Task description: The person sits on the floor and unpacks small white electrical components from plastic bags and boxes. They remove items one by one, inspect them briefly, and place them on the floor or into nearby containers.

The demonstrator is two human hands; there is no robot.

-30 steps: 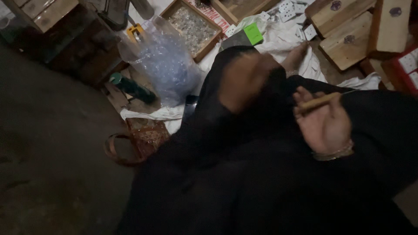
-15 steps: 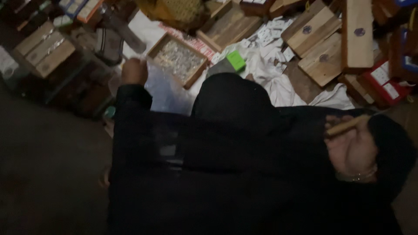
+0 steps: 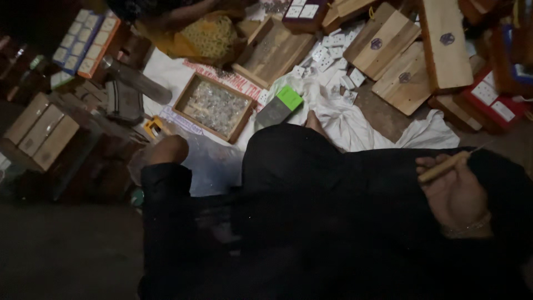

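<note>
Left hand (image 3: 166, 149) has swung out from the lap to 9 o'clock, onto the clear plastic bag (image 3: 214, 161); its fingers hidden, can't tell. Right hand (image 3: 458, 194) unchanged at 3 o'clock, fingers closed on wooden-handled tool (image 3: 444, 166).

One view only, head-worn camera, so nothing is being shared with a second view. It is looking steeply down from above the person's own lap, which is filling the lower half of the frame as black cloth. It is facing forward and down across the floor ahead, taking in the shallow wooden tray of small pale bits (image 3: 214, 106), the white cloth sheet (image 3: 355, 125) and the light wooden boards (image 3: 408, 53) along the top edge. The hands are sitting close to the lens; the floor clutter is lying farther off. Lighting is dim, left side nearly dark.
</note>
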